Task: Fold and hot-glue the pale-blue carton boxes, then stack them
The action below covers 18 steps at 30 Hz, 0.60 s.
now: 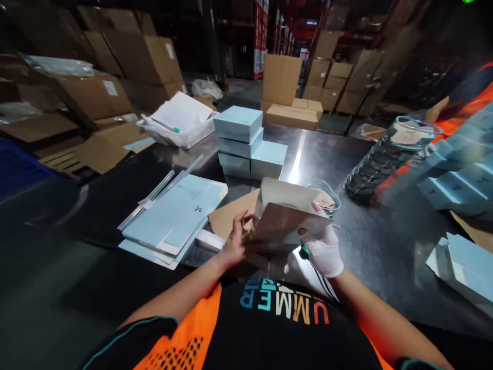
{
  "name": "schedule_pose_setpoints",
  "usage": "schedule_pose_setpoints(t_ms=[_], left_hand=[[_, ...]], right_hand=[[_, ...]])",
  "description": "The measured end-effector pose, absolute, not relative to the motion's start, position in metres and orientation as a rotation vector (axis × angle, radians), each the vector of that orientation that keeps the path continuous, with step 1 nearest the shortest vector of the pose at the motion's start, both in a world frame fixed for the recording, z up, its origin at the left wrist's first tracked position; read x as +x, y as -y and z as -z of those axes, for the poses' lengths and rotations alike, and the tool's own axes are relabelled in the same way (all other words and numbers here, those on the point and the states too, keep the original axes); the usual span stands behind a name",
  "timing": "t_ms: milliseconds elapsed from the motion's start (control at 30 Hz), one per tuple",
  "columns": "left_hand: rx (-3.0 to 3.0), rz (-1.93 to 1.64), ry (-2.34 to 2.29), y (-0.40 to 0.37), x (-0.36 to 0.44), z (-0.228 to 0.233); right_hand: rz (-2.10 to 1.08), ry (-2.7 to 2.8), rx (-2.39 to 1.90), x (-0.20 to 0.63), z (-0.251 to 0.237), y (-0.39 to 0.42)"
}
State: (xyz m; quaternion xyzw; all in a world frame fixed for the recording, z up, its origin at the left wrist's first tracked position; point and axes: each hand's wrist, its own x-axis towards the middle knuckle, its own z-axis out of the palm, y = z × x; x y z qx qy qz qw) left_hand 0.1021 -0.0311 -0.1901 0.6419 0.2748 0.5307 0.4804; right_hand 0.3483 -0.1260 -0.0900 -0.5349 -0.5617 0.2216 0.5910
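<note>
A light carton (292, 223), partly unfolded with one flap raised, is held above the table in front of my chest. My right hand (325, 252), in a white glove with bare fingertips, grips its right end. Curled fingers of my bare left hand (236, 239) are at the carton's left edge; part of that hand is hidden behind it. Beneath lies a brown cardboard sheet (227, 213). To the left is a stack of flat pale-blue cartons (177, 210) with clear plastic strips (154, 195) along it. Finished-looking pale-blue boxes (239, 123) are stacked behind.
Behind the carton sits a clear round container (327, 198); a tall, dark wrapped cylinder (379, 159) leans farther right. More pale-blue boxes (458, 185) stand near a blurred co-worker's orange sleeve (454, 126). A white basket of papers (185, 123) is at the table's far left edge.
</note>
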Motion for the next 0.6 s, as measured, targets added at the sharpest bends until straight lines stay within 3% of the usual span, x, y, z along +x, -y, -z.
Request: schedule_pose_setpoints(t_ms=[100,233,333,467,600], left_hand=[[1.877,-1.555,-0.546,0.027,0.099,0.161],[1.92,-1.648,-0.501,0.026,0.106,0.137],[1.866,-1.764,-0.508,0.027,0.111,0.14],[2.125,-1.59,-0.543,0.025,0.103,0.154],[2.043,-1.657,-0.738,0.019,0.093,0.152]], right_hand=[[-0.632,1.339,-1.186,0.334,0.083,0.117],[-0.558,1.217,-1.236,0.315,0.078,0.101],[-0.45,1.161,-1.253,0.311,0.076,0.09],[-0.403,1.277,-1.306,0.341,0.068,0.088],[-0.449,1.404,-1.752,0.39,0.072,0.099]])
